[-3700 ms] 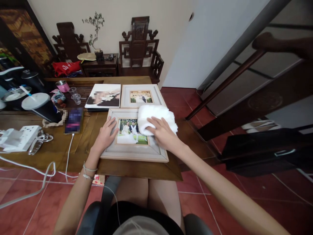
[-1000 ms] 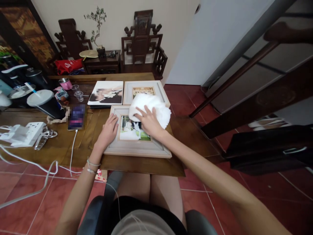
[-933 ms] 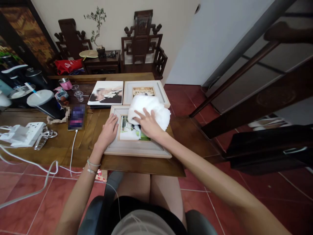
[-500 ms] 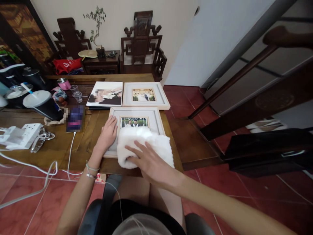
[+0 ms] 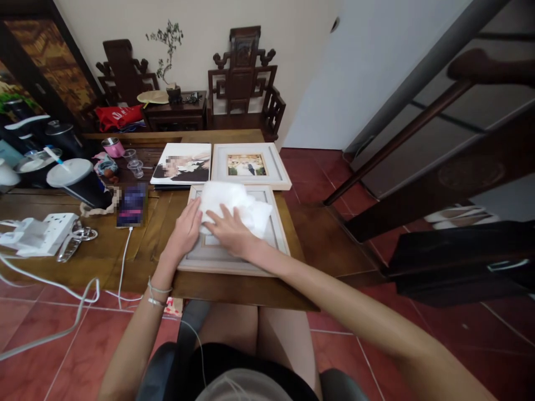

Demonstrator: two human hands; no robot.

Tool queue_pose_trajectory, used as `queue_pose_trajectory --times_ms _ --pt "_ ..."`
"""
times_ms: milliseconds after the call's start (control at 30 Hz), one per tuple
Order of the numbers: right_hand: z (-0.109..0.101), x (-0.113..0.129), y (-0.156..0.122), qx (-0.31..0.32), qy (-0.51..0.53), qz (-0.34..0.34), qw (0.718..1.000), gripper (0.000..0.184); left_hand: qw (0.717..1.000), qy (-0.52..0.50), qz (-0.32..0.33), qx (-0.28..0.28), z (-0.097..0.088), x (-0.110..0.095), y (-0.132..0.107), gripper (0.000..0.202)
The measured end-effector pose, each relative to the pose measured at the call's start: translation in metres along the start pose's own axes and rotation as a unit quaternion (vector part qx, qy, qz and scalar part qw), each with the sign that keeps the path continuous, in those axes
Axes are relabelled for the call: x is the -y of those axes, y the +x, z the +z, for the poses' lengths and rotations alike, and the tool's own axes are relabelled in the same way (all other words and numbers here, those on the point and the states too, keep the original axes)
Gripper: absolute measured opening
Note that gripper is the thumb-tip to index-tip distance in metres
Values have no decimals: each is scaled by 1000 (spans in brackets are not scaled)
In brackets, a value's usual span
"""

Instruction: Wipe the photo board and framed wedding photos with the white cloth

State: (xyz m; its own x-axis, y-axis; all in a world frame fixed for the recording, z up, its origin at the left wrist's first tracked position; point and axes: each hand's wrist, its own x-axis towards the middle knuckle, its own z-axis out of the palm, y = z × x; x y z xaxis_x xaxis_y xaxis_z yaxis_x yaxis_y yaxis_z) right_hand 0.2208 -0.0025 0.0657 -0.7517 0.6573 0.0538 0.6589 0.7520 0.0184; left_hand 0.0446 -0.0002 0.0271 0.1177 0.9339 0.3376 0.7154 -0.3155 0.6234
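Observation:
A pale wooden photo frame (image 5: pixel 273 239) lies flat at the near edge of the low wooden table (image 5: pixel 146 245). A fluffy white cloth (image 5: pixel 240 203) covers its picture. My right hand (image 5: pixel 229 234) lies flat on the cloth with fingers stretched out, pressing it on the glass. My left hand (image 5: pixel 184 228) rests flat on the frame's left border, fingers extended, touching the cloth's edge. Neither hand grips anything.
Behind the frame lie a second framed photo (image 5: pixel 249 165) and a photo print (image 5: pixel 181 164). To the left are a phone (image 5: pixel 131 205) on a cable, a power strip (image 5: pixel 45 231), cups and a lidded drink (image 5: pixel 73 178). Carved chairs stand at the wall; a stair rail runs right.
My right hand has swept the cloth from the frame's upper right down to its near edge, then back up over the picture. My left hand stayed on the frame's left side.

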Motion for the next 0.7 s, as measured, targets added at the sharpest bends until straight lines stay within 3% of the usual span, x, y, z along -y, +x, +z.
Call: queue_pose_trajectory --times_ms 167,300,400,500,600,700 --pt "-5 13 -69 4 76 -99 992 51 1000 18 -9 8 2 4 0 54" --pt "-31 0 -104 33 126 -72 989 54 997 70 -13 33 8 10 0 45" --pt "-52 -3 -101 61 130 -12 990 53 995 88 -6 39 9 10 0 44" --pt "-62 11 -78 90 113 4 990 50 995 92 -10 39 7 7 1 44" --pt "-54 32 -51 109 90 -21 990 47 995 86 -12 43 4 7 2 43" --pt "-27 39 -42 81 80 -23 993 44 995 86 -1 52 2 10 2 44"
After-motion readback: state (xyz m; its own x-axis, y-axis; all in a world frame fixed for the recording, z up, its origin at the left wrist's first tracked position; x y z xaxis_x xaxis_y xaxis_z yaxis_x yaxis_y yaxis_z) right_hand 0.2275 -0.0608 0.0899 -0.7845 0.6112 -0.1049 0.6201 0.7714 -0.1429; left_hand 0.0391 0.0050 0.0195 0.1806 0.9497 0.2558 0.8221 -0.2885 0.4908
